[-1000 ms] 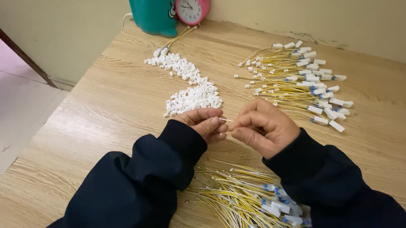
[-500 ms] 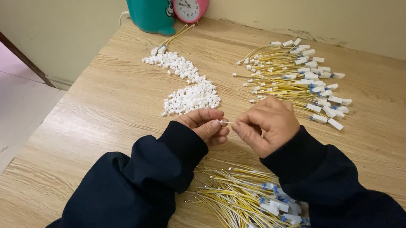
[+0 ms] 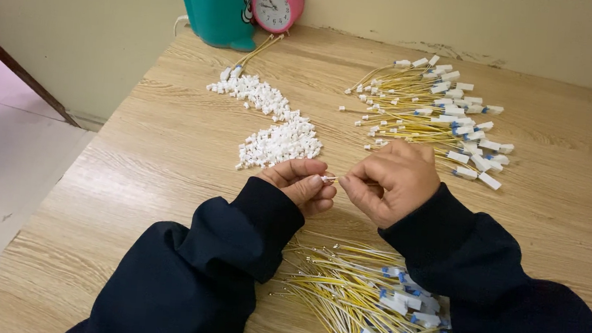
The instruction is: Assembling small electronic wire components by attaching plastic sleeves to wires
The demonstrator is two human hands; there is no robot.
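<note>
Both hands meeting over the middle of the wooden table (image 3: 169, 148), left hand (image 3: 303, 183) and right hand (image 3: 391, 178) each pinching one end of a small white connector (image 3: 328, 179) held between their fingertips. Heap of white connectors (image 3: 280, 142) just beyond the left hand; finished yellow wires (image 3: 432, 114) toward the far edge; more yellow wires (image 3: 363, 301) at the near edge between the sleeves.

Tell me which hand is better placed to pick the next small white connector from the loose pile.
Left, probably. The left hand sits just below the pile of white connectors, nearly touching its near edge. The right hand lies farther right, closer to the yellow wire bundle, and pinches the tiny piece between both hands.
</note>
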